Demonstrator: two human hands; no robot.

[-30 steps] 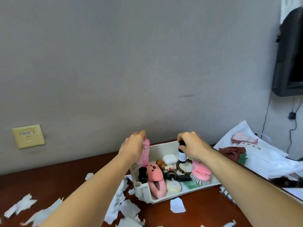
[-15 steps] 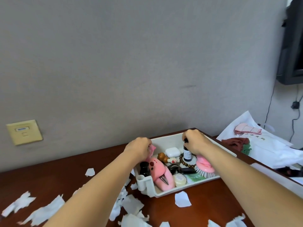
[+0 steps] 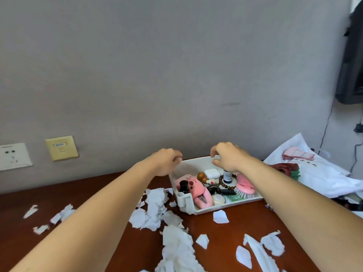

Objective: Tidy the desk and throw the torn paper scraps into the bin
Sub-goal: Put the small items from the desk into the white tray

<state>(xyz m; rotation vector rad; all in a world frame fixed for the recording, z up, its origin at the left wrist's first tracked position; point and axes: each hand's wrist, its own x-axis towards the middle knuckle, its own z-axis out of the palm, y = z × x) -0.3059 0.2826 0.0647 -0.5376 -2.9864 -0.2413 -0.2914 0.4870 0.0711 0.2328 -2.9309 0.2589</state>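
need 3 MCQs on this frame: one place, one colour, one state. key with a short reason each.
1. Where is the bottle?
A. in the tray
B. on the bag
C. on the floor

2. What colour is the brush?
A. blue
B. pink
C. green

3. How do the scraps lie?
A. stacked in one neat pile
B. all inside a bin
C. strewn over the desk

Key:
1 A: the bottle stands upright among the things in the tray, beside the brush.
2 B: the back of the brush is plainly pink.
3 C: white scraps are scattered on the desk, left of and in front of the tray.
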